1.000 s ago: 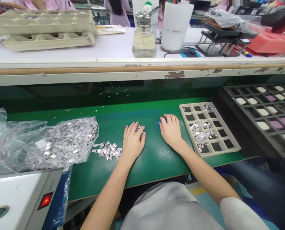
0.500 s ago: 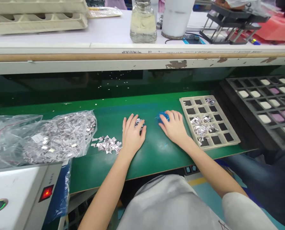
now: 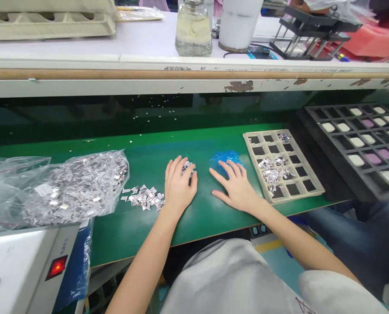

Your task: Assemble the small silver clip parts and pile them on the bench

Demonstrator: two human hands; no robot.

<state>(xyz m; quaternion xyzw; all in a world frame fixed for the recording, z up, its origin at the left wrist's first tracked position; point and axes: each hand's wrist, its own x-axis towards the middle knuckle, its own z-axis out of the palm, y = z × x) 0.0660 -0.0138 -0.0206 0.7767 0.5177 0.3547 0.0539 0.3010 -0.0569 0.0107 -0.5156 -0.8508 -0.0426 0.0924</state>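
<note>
My left hand [image 3: 180, 185] rests palm down on the green tabletop, fingers stretched forward and a little curved. Under and just past its fingertips lies a small heap of silvery pieces [image 3: 188, 168], partly hidden by the fingers. Left of that hand is a loose pile of small flat silver pieces [image 3: 147, 197]. My right hand [image 3: 236, 186] is spread, its fingertips at the near edge of a pile of thin blue strips [image 3: 226, 158]. Beside it stands a beige compartment tray [image 3: 316, 181], with silver pieces [image 3: 274, 172] heaped across several of its cells.
A clear plastic bag [image 3: 79, 185] full of silver pieces lies at left, behind a white machine [image 3: 14, 266] with a lit red switch. At right is a black tray [image 3: 360, 150] with white and purple pieces. The shelf above holds a glass jar [image 3: 193, 32].
My right hand has opened from a curled pose over the blue strips and drawn slightly back, exposing more of them. My left hand has barely moved. The view has shifted slightly.
</note>
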